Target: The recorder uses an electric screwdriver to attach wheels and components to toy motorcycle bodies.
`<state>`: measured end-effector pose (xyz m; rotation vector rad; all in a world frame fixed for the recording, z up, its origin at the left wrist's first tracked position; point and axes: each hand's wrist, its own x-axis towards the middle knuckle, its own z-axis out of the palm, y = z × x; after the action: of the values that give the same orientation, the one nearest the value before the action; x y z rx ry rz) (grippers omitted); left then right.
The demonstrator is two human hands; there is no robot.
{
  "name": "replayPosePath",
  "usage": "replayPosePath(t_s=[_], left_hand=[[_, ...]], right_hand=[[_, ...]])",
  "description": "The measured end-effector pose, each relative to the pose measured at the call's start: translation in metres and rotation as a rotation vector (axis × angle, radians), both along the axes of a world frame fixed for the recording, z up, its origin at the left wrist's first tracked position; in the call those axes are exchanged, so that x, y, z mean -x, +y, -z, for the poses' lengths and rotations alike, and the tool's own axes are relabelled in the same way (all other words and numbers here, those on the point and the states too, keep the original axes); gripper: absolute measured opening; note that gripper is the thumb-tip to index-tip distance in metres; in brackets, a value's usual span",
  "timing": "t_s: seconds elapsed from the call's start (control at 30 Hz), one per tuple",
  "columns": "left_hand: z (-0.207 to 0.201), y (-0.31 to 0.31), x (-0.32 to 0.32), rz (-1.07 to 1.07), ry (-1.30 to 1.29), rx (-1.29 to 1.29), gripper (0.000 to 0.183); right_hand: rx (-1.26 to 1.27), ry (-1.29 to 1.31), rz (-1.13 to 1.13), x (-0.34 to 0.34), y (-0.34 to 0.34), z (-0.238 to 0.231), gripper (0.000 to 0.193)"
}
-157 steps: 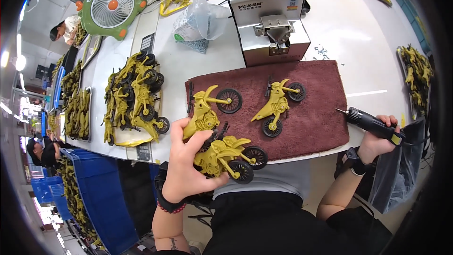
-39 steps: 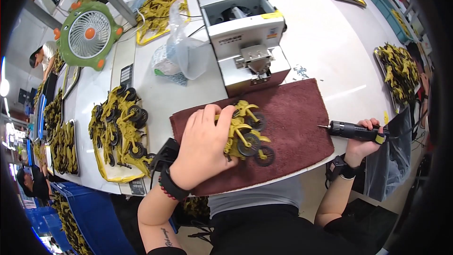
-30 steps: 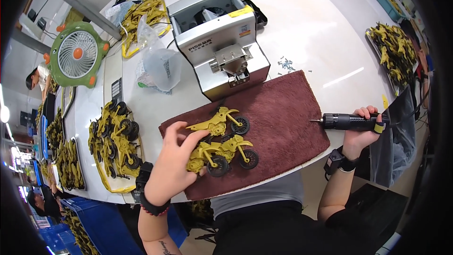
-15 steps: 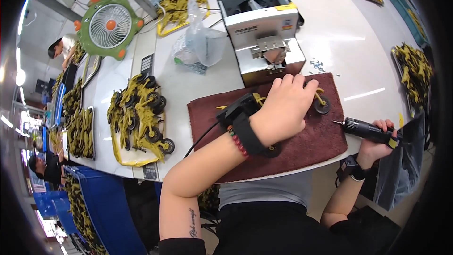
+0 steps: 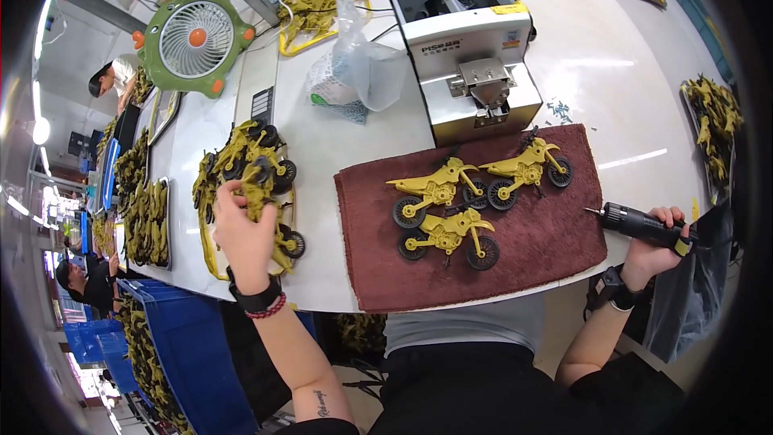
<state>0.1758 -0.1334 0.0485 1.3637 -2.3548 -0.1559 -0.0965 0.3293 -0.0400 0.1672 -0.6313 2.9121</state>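
Three yellow toy motorcycles lie on a brown cloth mat point(image 5: 555, 242): one at the upper left point(image 5: 435, 191), one at the upper right point(image 5: 525, 170), one below point(image 5: 449, 236). My left hand point(image 5: 240, 229) is off to the left of the mat, fingers closed on a yellow toy motorcycle point(image 5: 259, 185) at the pile of the same toys point(image 5: 245, 165). At the mat's right edge my right hand point(image 5: 656, 243) grips a black electric screwdriver point(image 5: 640, 224), its tip pointing left toward the mat.
A grey screw-feeder machine point(image 5: 471, 40) stands behind the mat, small screws scattered beside it. A green desk fan point(image 5: 196, 36), a clear plastic bag point(image 5: 366, 72) and more yellow toy parts point(image 5: 713, 117) lie around. Blue crates point(image 5: 173, 338) stand left of the table. Other people work far left.
My left hand has left the mat, where it set down the third motorcycle, and swung left to the pile, taking hold of another one. The right hand with the screwdriver stayed put.
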Motion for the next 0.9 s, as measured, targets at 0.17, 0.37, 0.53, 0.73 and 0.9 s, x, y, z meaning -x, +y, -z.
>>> replayPosePath(t_s=[0.17, 0.37, 0.53, 0.73, 0.9], left_hand=[[-0.015, -0.023, -0.021, 0.182, 0.425, -0.213, 0.037], [-0.056, 0.044, 0.022, 0.275, 0.605, 0.097, 0.031], [-0.037, 0.172, 0.11, 1.294, 0.261, -0.009, 0.038], [0.023, 0.223, 0.128, 1.459, -0.036, 0.035, 0.037], [-0.013, 0.177, 0.098, 1.25, -0.014, -0.161, 0.048]], right_hand=[[0.022, -0.003, 0.015, -0.002, -0.006, -0.003, 0.021], [0.02, 0.002, 0.031, -0.005, -0.018, -0.008, 0.022], [0.024, -0.014, 0.062, -0.006, -0.013, -0.001, 0.021], [0.03, 0.004, 0.043, -0.006, -0.019, -0.007, 0.021], [0.031, -0.004, 0.04, -0.009, -0.02, -0.011, 0.019]])
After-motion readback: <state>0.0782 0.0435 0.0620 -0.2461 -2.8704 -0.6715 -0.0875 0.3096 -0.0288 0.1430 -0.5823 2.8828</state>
